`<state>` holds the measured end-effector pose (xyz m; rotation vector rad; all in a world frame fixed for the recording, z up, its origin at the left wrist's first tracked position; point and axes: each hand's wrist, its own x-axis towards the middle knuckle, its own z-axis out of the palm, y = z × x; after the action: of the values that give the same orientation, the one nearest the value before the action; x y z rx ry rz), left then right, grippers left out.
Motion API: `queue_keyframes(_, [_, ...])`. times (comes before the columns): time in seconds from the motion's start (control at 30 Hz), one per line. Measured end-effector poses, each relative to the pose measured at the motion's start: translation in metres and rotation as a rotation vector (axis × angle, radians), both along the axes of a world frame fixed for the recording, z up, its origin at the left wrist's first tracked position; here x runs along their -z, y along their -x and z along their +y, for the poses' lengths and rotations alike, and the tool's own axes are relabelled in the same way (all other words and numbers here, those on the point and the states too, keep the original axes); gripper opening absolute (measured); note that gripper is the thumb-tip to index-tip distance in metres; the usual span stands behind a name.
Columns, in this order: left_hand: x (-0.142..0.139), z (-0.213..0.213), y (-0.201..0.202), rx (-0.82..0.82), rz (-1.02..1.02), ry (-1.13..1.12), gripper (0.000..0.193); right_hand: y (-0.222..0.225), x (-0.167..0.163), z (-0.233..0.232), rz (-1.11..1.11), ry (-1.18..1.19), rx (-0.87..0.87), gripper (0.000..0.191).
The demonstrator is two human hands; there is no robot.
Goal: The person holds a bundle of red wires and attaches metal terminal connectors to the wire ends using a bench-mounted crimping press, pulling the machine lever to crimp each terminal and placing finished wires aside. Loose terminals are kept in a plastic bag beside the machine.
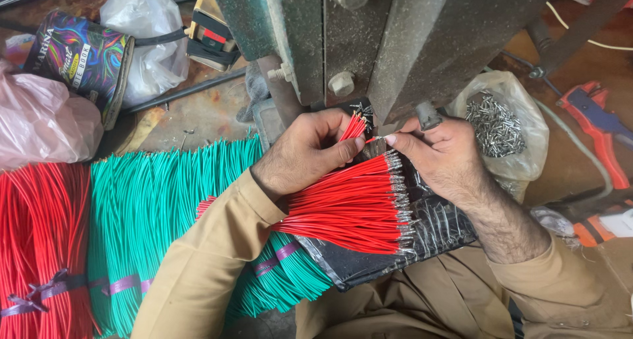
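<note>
A single red wire [373, 140] is sitting under the grey press [395, 42], pinched by the right hand [438, 151]. The left hand [310, 151] is gripping the red wire bundle [349, 207] below. Keeping fingertips outside the die and the wire end straight seems wise.

This is a small workshop where wires are fitted with metal ends. A heavy grey press [369, 42] with big bolts stands on a rusty, stained tabletop [198, 111]. Tied bundles of cut green wires [151, 200] and red wires [39, 246] lie side by side at the left. A clear bag of small metal terminals [498, 124] sits beside the press, and a red and blue crimping tool [597, 124] lies at the right. Plastic bags [148, 29] and cables clutter the back.
</note>
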<state>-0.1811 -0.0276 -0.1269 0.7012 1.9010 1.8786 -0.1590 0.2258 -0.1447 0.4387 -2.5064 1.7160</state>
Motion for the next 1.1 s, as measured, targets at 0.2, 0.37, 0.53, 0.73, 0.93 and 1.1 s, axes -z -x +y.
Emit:
queue_keyframes(0.2, [0.002,0.001,-0.001,0.014,-0.014,-0.017,0.014,-0.001,0.0,0.001,0.021,0.011,0.001,0.006])
queue_keyframes(0.37, [-0.001,0.001,-0.003,0.012,0.007,0.002,0.013,-0.008,-0.007,-0.001,-0.051,0.067,-0.026,0.006])
queue_keyframes(0.53, [-0.007,-0.001,-0.007,0.063,0.132,0.102,0.014,-0.022,-0.032,0.015,0.173,-0.043,-0.179,0.012])
queue_keyframes(0.73, [-0.003,0.002,-0.002,0.036,0.06,0.044,0.016,-0.021,-0.038,0.033,0.101,-0.654,-0.063,0.021])
queue_keyframes(0.93, [-0.001,0.008,-0.001,-0.007,0.03,0.036,0.013,-0.024,-0.036,0.035,0.071,-0.654,-0.032,0.016])
queue_keyframes(1.1, [0.001,0.004,0.002,0.013,-0.002,-0.015,0.011,-0.03,-0.039,0.025,0.182,-0.646,-0.016,0.01])
